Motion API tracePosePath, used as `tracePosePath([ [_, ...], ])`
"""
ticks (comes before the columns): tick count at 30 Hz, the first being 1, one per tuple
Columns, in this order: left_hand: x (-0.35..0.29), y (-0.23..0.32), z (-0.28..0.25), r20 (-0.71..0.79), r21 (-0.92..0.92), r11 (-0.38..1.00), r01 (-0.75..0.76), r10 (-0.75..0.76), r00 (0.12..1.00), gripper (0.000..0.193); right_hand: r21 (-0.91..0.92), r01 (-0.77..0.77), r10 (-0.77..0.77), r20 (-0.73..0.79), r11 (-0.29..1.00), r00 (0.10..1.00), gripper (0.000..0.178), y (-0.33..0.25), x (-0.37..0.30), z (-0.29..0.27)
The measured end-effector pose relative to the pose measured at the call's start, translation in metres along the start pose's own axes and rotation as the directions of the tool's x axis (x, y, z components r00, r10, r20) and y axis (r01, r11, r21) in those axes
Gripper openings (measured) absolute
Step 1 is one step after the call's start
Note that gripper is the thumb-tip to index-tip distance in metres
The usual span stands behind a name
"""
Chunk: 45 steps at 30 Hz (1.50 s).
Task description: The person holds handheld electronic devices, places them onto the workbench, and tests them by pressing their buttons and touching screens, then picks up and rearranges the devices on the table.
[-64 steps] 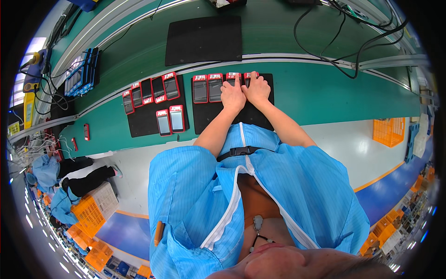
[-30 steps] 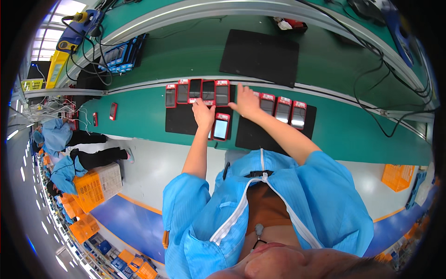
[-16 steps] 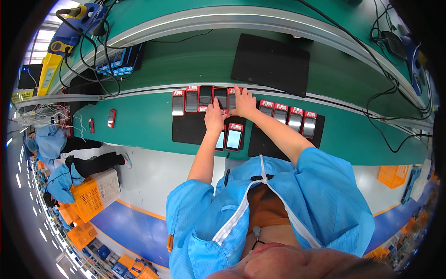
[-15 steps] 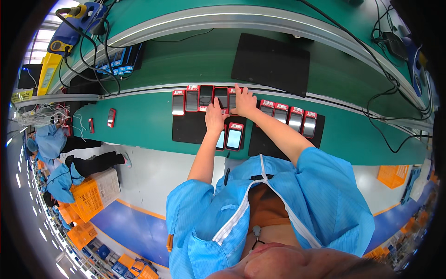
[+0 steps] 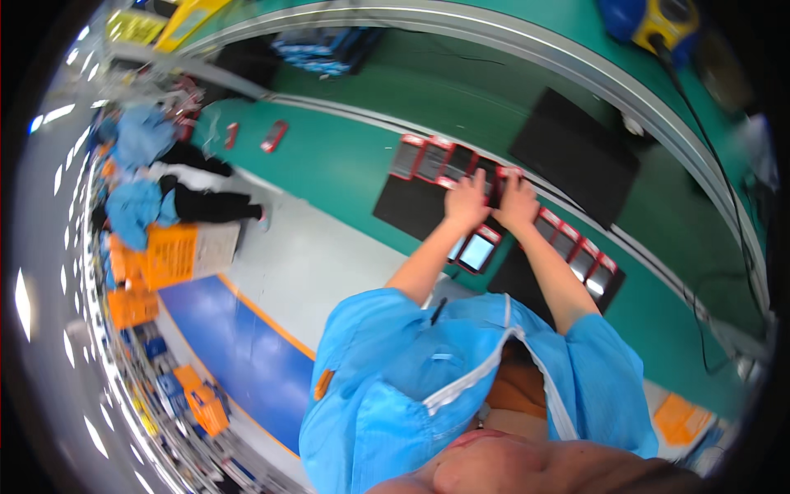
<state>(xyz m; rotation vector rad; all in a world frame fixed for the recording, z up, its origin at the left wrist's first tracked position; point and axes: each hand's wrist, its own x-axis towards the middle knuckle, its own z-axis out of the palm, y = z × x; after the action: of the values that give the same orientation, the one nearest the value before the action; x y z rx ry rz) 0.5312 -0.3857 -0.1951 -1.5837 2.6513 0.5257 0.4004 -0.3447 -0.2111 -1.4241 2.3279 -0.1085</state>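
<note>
Several red-framed handheld devices with dark screens stand side by side in a row along the bench's back rail. My left hand lies over the middle of the row, fingers stretched forward and apart on the devices there. Right beside it, my right hand has its fingers spread over the top of a neighbouring red device. The two thumbs almost meet, and the hands partly hide the devices under them. Nearer me, a device with a lit screen lies by another, mostly covered by my left forearm.
More red devices continue the row to the right on a black mat. Another dark mat lies behind the rail. Two red devices are far left on the green bench. Co-workers in blue are at left, near orange crates.
The view has swung, so the bench now slants down to the right. Both hands remain at the row; the right one sits closer beside the left.
</note>
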Motion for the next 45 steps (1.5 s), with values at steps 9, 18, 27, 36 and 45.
tracePosePath([
  [9,0.017,0.012,0.047,-0.253,-0.075,0.976,0.205,-0.217,0.943,0.075,0.144,0.003,0.008,-0.076,0.99,0.997,0.094,-0.003,0.008,0.016],
  [18,-0.006,0.025,0.019,-0.014,-0.757,0.643,0.113,-0.189,0.982,0.083,0.564,0.203,-0.044,-0.284,0.801,0.958,0.085,0.105,-0.024,-0.03],
  [27,-0.142,0.081,0.067,0.086,-0.63,0.774,-0.071,0.16,0.983,0.075,0.484,-0.066,0.263,-0.351,0.872,0.899,0.078,0.264,-0.223,-0.02],
  [36,-0.185,0.106,0.106,-0.051,-0.331,0.938,-0.099,0.087,0.995,0.082,0.334,-0.236,0.376,-0.456,0.912,0.807,0.068,0.311,-0.247,0.037],
  [45,-0.187,0.117,0.107,-0.174,-0.264,0.965,0.003,-0.05,0.983,0.067,0.218,-0.288,0.359,-0.47,0.932,0.807,0.066,0.304,-0.244,0.028],
])
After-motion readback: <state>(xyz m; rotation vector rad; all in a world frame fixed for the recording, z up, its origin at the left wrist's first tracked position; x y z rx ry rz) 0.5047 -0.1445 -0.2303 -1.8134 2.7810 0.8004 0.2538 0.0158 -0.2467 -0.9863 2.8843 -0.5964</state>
